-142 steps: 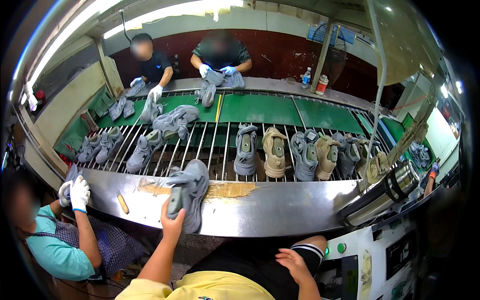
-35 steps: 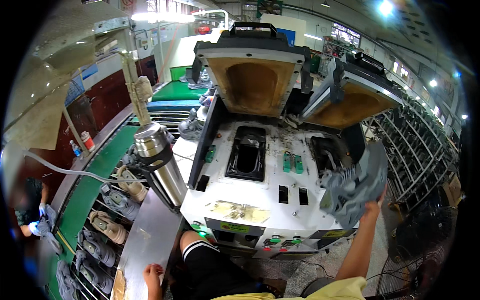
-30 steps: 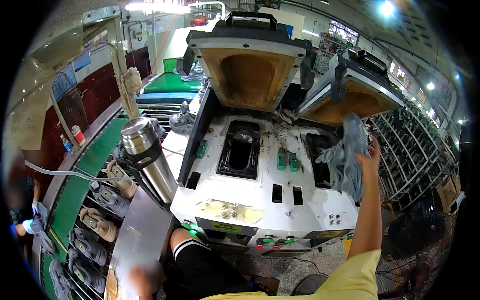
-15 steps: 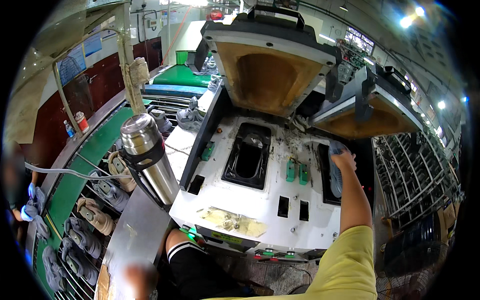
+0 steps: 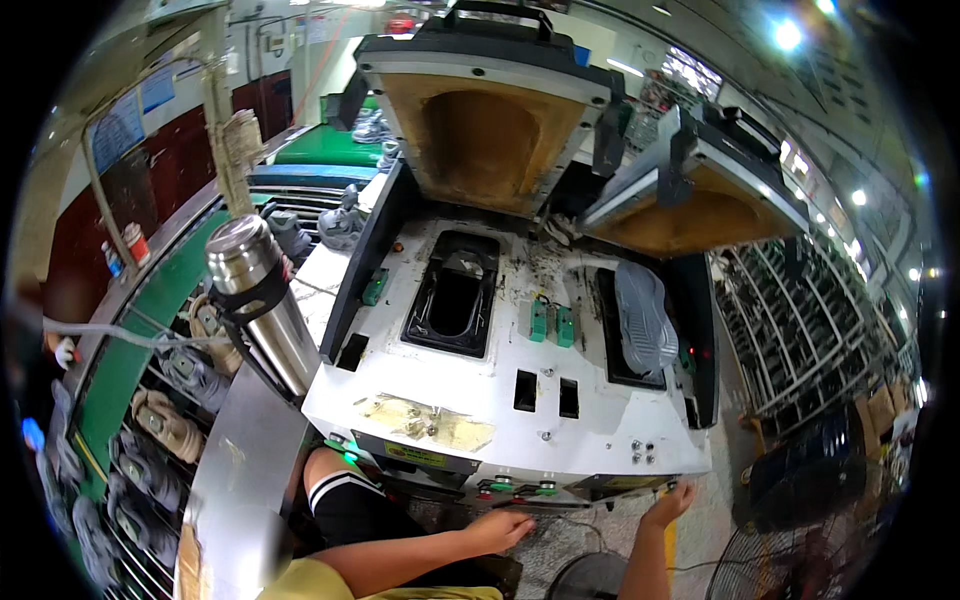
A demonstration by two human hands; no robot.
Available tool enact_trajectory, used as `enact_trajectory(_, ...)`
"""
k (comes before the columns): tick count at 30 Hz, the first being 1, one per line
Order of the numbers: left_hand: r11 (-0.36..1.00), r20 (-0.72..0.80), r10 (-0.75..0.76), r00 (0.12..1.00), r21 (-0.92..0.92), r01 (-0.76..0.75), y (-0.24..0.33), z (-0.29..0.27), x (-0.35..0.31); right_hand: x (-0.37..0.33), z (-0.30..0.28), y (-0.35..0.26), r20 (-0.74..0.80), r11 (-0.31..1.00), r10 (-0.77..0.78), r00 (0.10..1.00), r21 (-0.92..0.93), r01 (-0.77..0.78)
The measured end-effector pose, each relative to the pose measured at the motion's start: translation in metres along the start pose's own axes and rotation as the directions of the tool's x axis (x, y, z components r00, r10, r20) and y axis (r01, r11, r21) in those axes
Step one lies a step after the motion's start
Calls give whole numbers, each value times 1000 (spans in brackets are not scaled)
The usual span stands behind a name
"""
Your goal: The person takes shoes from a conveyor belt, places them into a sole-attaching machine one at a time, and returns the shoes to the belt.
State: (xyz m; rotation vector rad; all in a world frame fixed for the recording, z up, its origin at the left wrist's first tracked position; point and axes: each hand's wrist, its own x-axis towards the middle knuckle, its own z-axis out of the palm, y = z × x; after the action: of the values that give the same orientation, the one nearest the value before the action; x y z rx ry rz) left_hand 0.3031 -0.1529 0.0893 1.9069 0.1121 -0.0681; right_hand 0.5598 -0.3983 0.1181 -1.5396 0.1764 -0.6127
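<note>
A grey shoe [image 5: 645, 318] lies sole up over the right-hand black recess of a white two-station machine [image 5: 450, 385], with no hand on it. In front of the machine, my left hand [image 5: 500, 530] hangs with its fingers curled in, just below the red and green buttons [image 5: 515, 487]. My right hand [image 5: 668, 503] is raised at the front right corner, fingers curled, its fingertips close to the panel's end; whether they touch it I cannot tell. Both padded lids, the left lid [image 5: 480, 130] and the right lid [image 5: 700, 205], stand raised. The left recess [image 5: 452, 300] holds no shoe.
A steel flask [image 5: 262, 305] stands left of the machine. Beyond it, several shoes [image 5: 165, 425] rest on a roller rack beside a green conveyor [image 5: 120, 385]. A metal rack [image 5: 800, 330] stands at right, with a floor fan [image 5: 770, 545] nearer. A co-worker's hand [image 5: 65, 352] shows at far left.
My right hand has left the shoe and come back to the machine's front corner. The shoe stays on the right recess. My left hand has come into view, and the view has shifted.
</note>
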Motion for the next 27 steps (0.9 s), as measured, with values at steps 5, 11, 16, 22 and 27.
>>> enact_trajectory(5, 993, -203, -115, 972, -64, 104, 19, 6, 47, 13, -15, 16, 439, 547, 659, 611, 277, -790)
enact_trajectory(11, 746, -146, 60, 988, -651, -141, 90, -70, -61, -59, -57, 85, 671, 742, 604, 430, -278, -610)
enact_trajectory(16, 370, -552, 788, 274, 68, -927, 226, -145, -208, -207, -12, 181, 876, 834, 415, 247, -475, 281)
enact_trajectory(22, 254, -372, 928, 7, 619, -743, 243, -152, -282, -341, 96, 48, 889, 923, 82, -450, 103, 370)
enact_trajectory(27, 630, -572, 776, 265, 688, -361, 186, -153, -383, -395, 132, 4, 913, 989, -54, -404, 104, 102)
